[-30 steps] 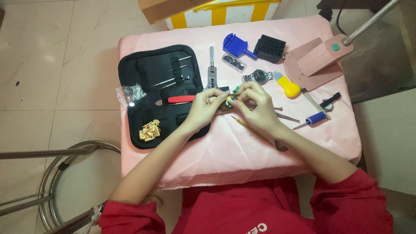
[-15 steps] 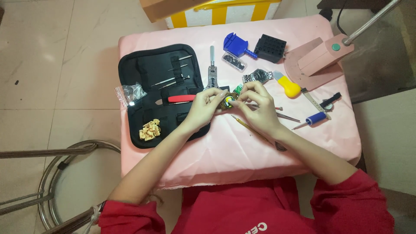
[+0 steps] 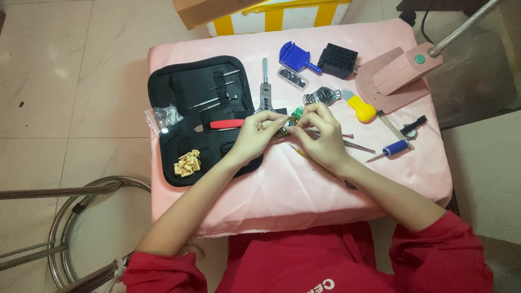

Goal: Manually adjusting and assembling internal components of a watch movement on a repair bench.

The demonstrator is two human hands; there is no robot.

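Note:
My left hand [image 3: 256,137] and my right hand [image 3: 320,135] meet over the middle of a pink-covered table [image 3: 304,190]. Together they pinch a small watch with a green strap [image 3: 296,115], mostly hidden by the fingers. Right behind the hands lies a silver metal-band watch [image 3: 325,96]. An open black tool case [image 3: 198,116] holding thin tools and a red-handled tool [image 3: 227,124] lies under and left of my left hand. A slim yellow tool [image 3: 299,151] lies beneath my right hand.
On the cloth: a yellow-handled knife [image 3: 360,110], a blue-handled screwdriver [image 3: 392,149], a blue tool [image 3: 294,56], a black block [image 3: 337,60], a pink stand [image 3: 396,76], a plastic bag [image 3: 163,118], tan pieces [image 3: 187,163]. A metal chair frame [image 3: 65,217] stands left.
The hands stay together on the small watch; only the fingers shift slightly.

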